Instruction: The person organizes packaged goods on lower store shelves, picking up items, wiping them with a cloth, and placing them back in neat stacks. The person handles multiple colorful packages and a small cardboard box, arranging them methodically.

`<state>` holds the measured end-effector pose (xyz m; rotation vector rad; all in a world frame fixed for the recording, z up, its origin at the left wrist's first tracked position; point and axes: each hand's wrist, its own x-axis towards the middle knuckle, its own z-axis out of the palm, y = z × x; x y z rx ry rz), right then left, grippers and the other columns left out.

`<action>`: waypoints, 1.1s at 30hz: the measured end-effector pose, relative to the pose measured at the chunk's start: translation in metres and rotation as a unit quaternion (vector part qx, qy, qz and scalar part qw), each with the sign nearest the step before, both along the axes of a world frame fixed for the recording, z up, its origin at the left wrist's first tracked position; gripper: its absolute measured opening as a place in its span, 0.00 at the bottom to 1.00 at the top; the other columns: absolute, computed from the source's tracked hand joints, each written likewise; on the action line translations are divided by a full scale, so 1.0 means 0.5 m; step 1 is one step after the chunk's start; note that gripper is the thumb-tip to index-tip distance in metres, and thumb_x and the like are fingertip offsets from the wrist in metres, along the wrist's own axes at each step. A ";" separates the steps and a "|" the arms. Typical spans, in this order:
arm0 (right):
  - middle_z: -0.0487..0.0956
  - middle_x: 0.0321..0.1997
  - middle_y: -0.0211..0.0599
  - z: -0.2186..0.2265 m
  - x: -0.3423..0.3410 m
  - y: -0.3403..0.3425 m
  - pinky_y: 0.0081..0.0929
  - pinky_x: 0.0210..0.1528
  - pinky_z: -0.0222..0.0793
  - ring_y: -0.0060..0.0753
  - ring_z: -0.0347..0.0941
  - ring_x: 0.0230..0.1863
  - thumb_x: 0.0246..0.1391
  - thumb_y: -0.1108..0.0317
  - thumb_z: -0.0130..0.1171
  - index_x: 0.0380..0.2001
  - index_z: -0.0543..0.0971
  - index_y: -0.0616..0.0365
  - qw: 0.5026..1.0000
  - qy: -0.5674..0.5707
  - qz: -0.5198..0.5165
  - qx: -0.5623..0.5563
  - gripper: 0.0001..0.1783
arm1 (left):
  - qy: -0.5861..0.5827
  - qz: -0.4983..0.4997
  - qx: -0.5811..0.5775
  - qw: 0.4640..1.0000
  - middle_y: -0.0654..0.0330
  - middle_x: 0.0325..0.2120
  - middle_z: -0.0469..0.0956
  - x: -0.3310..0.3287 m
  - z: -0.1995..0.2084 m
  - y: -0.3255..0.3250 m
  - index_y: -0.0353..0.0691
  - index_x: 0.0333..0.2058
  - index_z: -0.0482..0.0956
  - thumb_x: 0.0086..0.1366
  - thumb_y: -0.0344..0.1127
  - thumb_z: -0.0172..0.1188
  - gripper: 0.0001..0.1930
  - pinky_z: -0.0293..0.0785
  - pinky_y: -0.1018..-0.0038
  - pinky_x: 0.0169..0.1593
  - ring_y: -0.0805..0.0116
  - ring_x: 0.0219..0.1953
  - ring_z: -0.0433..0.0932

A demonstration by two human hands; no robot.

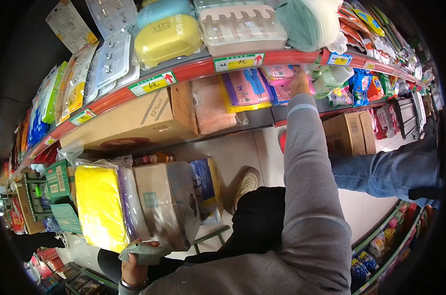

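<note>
My right hand (300, 84) reaches under the red shelf edge, fingers stretched forward against pink flat packets (280, 73). Its fingertips are partly hidden among them. Just left lies a similar pink packet (248, 88) with a blue shape printed on it, on top of yellow and purple ones. Low in front of me, my left hand (134, 268) is closed round a crumpled grey-green cloth (144, 251). Close above that hand, a bright yellow plastic-wrapped pack (101, 206) leans against purple and clear packs and a wrapped cardboard box (165, 196).
Soap boxes (166, 39) and hanging hook cards (112, 56) fill the upper shelf. On the lower shelf, a large carton (134, 123) stands beside a folded pink towel (210, 103). Another person's jeans-clad leg (385, 172) extends in from the right, near a cardboard box (348, 132).
</note>
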<state>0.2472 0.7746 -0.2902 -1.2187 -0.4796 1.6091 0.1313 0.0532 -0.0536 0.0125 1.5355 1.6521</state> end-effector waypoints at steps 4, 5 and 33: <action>0.77 0.51 0.33 -0.078 0.008 0.079 0.38 0.62 0.59 0.39 0.70 0.54 0.47 0.62 0.63 0.52 0.74 0.56 0.991 0.067 -0.010 0.119 0.27 | 0.021 -0.066 0.001 0.998 0.38 0.45 0.75 -0.013 0.023 0.001 0.37 0.56 0.63 0.65 0.56 0.54 0.31 0.69 0.50 0.54 0.41 0.50 0.73; 0.77 0.50 0.33 -0.087 0.008 0.090 0.40 0.62 0.60 0.40 0.70 0.54 0.47 0.63 0.63 0.52 0.74 0.56 0.988 0.075 -0.003 0.136 0.26 | 0.010 -0.067 0.001 0.998 0.38 0.46 0.75 -0.010 0.026 0.003 0.37 0.57 0.63 0.65 0.55 0.54 0.31 0.67 0.49 0.55 0.40 0.51 0.73; 0.76 0.53 0.45 0.540 0.226 -0.817 0.43 0.56 0.71 0.46 0.73 0.53 0.50 0.64 0.59 0.55 0.70 0.62 0.937 0.088 0.324 0.099 0.28 | -0.072 0.079 0.374 0.921 0.46 0.55 0.70 0.066 -0.032 -0.222 0.35 0.60 0.62 0.72 0.49 0.44 0.26 0.65 0.57 0.61 0.52 0.58 0.70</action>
